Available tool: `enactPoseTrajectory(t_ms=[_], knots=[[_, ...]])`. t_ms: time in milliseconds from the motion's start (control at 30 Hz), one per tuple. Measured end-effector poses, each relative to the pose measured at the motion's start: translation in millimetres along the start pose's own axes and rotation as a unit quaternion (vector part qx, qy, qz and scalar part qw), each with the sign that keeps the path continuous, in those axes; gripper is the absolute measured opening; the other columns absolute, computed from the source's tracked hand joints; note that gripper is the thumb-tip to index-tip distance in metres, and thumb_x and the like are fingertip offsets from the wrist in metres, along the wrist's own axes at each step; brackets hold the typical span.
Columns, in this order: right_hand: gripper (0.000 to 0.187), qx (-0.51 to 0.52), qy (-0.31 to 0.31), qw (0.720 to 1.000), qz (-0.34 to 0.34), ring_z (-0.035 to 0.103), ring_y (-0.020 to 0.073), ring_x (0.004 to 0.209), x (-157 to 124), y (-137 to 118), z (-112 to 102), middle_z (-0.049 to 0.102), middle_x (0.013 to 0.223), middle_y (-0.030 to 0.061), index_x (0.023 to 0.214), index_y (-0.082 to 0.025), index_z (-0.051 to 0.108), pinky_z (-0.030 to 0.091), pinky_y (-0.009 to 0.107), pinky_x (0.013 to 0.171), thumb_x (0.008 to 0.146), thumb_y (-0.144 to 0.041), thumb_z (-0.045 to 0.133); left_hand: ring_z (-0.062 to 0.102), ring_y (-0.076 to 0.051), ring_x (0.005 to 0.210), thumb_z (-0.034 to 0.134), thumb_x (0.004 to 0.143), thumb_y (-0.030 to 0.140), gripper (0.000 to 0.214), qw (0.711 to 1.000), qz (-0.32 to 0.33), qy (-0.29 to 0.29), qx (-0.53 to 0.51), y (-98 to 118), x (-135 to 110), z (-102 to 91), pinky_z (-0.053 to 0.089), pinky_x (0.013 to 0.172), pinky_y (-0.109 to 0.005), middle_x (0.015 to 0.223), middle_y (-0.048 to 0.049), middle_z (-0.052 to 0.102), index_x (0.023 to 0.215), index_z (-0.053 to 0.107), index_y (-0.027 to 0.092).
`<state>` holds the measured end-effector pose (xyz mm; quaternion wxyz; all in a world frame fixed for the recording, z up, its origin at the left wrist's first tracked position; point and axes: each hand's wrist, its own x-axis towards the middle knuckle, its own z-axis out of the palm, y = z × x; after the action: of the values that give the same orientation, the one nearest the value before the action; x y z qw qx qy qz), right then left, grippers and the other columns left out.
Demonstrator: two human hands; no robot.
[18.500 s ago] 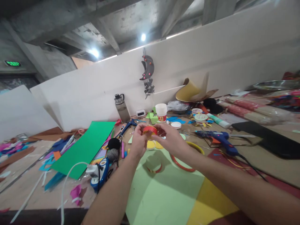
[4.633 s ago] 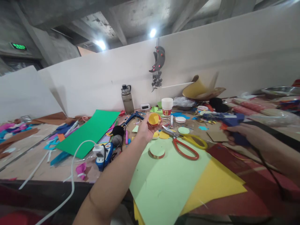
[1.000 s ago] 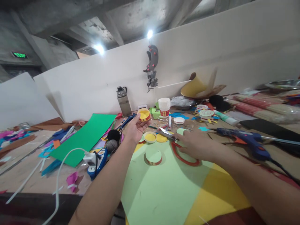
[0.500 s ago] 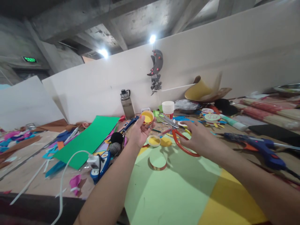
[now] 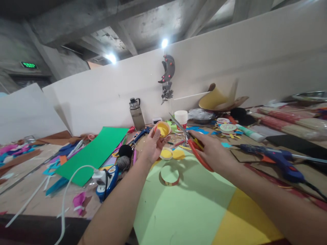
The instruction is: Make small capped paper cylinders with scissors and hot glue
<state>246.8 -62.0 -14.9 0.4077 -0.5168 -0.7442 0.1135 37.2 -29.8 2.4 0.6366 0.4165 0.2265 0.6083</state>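
Note:
My left hand (image 5: pixel 152 146) is closed around a short paper cup piece (image 5: pixel 163 128) with yellow inside, its opening tilted toward me. In my right hand (image 5: pixel 213 149) is a pair of scissors (image 5: pixel 198 154) with orange-red handles, the blades pointing up and left toward the cup piece but apart from it. Below the hands, a cut paper ring (image 5: pixel 170 175) rests on a light green sheet (image 5: pixel 184 211). Another shallow cup piece (image 5: pixel 166 153) with yellow inside lies just under my left hand, beside a yellow paper scrap (image 5: pixel 178 154).
A stack of white paper cups (image 5: pixel 181 117) and a water bottle (image 5: pixel 136 114) stand at the back. On the right lies a blue glue gun (image 5: pixel 278 160). To the left are a green sheet (image 5: pixel 94 153), a blue power strip (image 5: pixel 108 182) and its white cable (image 5: pixel 64 197).
My right hand has taken a firmer hold of the scissors, and they have turned so the blades point more upward. The cup piece in my left hand has tilted slightly.

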Motion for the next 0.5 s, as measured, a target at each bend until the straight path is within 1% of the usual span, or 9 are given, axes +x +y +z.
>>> enactPoseTrajectory(t_ms=[67, 167, 233, 367, 500], knots=[[0.053, -0.027, -0.009, 1.000, -0.010, 0.064, 0.0293, 0.103, -1, -6, -1, 0.068, 0.117, 0.0117, 0.132, -0.020, 0.056, 0.051, 0.039, 0.085, 0.079, -0.027, 0.053, 0.068, -0.023, 0.104, 0.081, 0.071, 0.040, 0.058, 1.000, 0.001, -0.003, 0.005, 0, -1, 2.1, 0.054, 0.086, -0.032, 0.114, -0.0060, 0.070, 0.124, 0.059, 0.026], [0.051, -0.055, -0.020, 0.998, 0.011, 0.065, 0.0275, 0.093, -2, -14, -3, 0.069, 0.112, 0.0110, 0.131, -0.022, 0.055, 0.051, 0.037, 0.079, 0.080, -0.026, 0.053, 0.067, -0.024, 0.107, 0.082, 0.069, 0.042, 0.059, 1.000, 0.008, -0.014, 0.015, -1, -2, 3.4, 0.054, 0.084, -0.031, 0.116, -0.0057, 0.069, 0.122, 0.060, 0.027], [0.050, -0.068, -0.029, 0.997, 0.020, 0.065, 0.0271, 0.089, -2, -18, -4, 0.070, 0.110, 0.0112, 0.130, -0.022, 0.055, 0.050, 0.036, 0.075, 0.080, -0.026, 0.054, 0.067, -0.024, 0.106, 0.083, 0.067, 0.044, 0.060, 0.999, 0.011, -0.020, 0.022, -2, -2, 2.9, 0.054, 0.082, -0.030, 0.115, -0.0051, 0.069, 0.120, 0.062, 0.027], [0.048, -0.084, -0.044, 0.995, 0.011, 0.064, 0.0259, 0.084, -2, -20, -3, 0.070, 0.102, 0.0115, 0.128, -0.019, 0.056, 0.048, 0.033, 0.070, 0.081, -0.025, 0.053, 0.067, -0.022, 0.102, 0.083, 0.065, 0.047, 0.060, 0.999, 0.013, -0.026, 0.032, -4, -3, 2.2, 0.054, 0.078, -0.030, 0.113, -0.0044, 0.069, 0.117, 0.063, 0.026], [0.050, -0.092, -0.042, 0.995, 0.004, 0.063, 0.0256, 0.081, -4, -19, -2, 0.071, 0.097, 0.0109, 0.131, -0.019, 0.054, 0.047, 0.033, 0.069, 0.082, -0.027, 0.052, 0.065, -0.020, 0.101, 0.083, 0.065, 0.046, 0.057, 0.999, 0.025, -0.013, 0.038, -4, -4, 2.5, 0.053, 0.078, -0.029, 0.113, -0.0038, 0.068, 0.115, 0.064, 0.027]])
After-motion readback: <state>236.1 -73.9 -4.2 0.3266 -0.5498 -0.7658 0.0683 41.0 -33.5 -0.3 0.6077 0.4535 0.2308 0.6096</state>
